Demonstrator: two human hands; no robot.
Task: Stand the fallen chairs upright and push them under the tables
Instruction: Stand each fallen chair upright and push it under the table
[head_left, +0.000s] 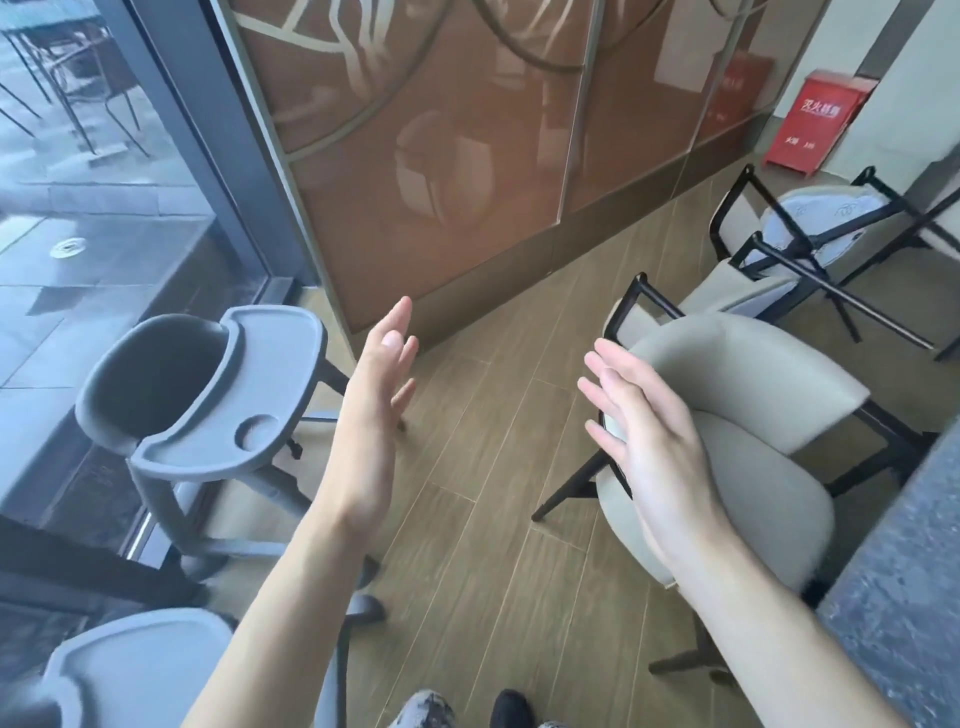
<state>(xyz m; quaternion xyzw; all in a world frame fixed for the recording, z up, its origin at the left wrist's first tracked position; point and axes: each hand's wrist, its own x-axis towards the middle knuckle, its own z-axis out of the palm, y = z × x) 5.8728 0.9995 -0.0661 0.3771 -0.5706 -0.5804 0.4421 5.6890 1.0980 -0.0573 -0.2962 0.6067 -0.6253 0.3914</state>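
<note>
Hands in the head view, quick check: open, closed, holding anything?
Left hand: open, fingers straight, holding nothing.
Right hand: open, fingers spread, holding nothing, in front of the beige upholstered black-legged chair; contact cannot be told.

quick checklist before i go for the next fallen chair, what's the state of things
1. Hands free: ok. Left hand and right hand are open, with no grip on anything.
2. Near chair upright: ok, it stands beside the table. Pushed fully under: cannot tell.
3. Fallen chair: not ok, it is tipped with its black legs in the air near the red box.
4. Path to it: not ok, the near chair stands in between.
5. Floor on the way: ok, bare wood.
6. High chairs: ok, upright on the left.
</note>
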